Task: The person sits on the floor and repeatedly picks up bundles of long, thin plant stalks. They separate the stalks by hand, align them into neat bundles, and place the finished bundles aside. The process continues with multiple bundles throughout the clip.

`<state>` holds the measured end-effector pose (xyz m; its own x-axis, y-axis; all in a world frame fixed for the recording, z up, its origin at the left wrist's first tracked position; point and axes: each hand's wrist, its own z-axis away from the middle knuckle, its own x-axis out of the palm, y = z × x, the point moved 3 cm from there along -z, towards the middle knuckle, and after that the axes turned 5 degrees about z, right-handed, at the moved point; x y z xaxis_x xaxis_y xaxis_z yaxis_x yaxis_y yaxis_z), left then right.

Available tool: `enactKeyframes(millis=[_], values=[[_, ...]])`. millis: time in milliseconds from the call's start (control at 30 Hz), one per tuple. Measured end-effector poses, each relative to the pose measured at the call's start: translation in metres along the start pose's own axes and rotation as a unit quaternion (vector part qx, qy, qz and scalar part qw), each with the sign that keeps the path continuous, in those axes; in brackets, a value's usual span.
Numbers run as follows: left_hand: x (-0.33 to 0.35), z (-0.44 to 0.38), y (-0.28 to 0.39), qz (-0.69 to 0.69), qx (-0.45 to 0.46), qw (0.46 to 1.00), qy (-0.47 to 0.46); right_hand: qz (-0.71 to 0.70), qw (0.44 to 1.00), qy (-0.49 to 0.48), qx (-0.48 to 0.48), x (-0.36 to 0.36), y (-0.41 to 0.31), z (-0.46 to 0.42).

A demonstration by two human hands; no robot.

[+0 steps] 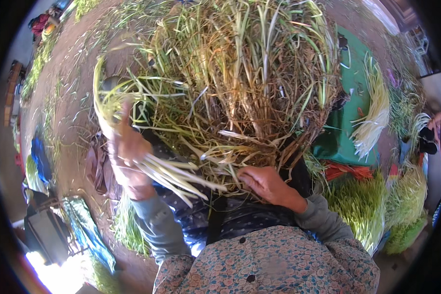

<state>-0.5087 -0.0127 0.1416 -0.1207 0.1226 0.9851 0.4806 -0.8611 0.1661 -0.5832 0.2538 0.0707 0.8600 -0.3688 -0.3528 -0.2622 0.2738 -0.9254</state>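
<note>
My left hand [132,147], blurred, is closed around a bunch of slender leafy stalks [169,174]. Their white ends point right towards my other hand, and the yellow-green leaves [103,99] rise past my fingers on the far side. My right hand [268,183] rests low against loose trimmings, thumb and fingers drawn together. Pale strands lie at its fingertips, but whether it pinches one is unclear. Before me is a big heap of uncleaned stalks [239,73] with brown, withered outer leaves. Part of it lies over my dark, white-dotted lap covering [250,213].
A green box-like surface [352,128] on the right carries a bundle of cleaned stalks [371,110]. Red ties [347,171] lie beside it, above upright green bundles [360,205]. Leaf scraps litter the earthen floor [70,73]. A blue-green sheet [88,228] lies lower left.
</note>
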Motion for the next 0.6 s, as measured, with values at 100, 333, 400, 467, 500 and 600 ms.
enactKeyframes(millis=[100,333,400,467,500,600], values=[[-0.052,0.022,-0.039,0.057,-0.159,0.986,-0.008,0.162,0.948,0.253,-0.104,-0.034,-0.005,-0.015],[-0.082,0.059,-0.097,-0.179,-0.169,0.941,0.231,0.429,0.901,-0.031,-0.057,-0.017,-0.011,0.001],[-0.071,0.056,-0.091,-0.237,-0.179,0.934,0.199,0.405,0.909,0.067,-0.066,-0.023,-0.025,-0.008],[-0.073,0.058,-0.091,-0.248,-0.158,0.936,0.193,0.401,0.898,0.144,-0.107,-0.033,-0.049,-0.027],[-0.074,0.059,-0.09,-0.267,-0.154,0.93,0.202,0.344,0.926,0.121,-0.096,-0.028,-0.055,-0.039],[-0.071,0.061,-0.091,-0.31,-0.124,0.926,0.174,0.219,0.964,0.075,-0.13,-0.012,-0.066,-0.073]])
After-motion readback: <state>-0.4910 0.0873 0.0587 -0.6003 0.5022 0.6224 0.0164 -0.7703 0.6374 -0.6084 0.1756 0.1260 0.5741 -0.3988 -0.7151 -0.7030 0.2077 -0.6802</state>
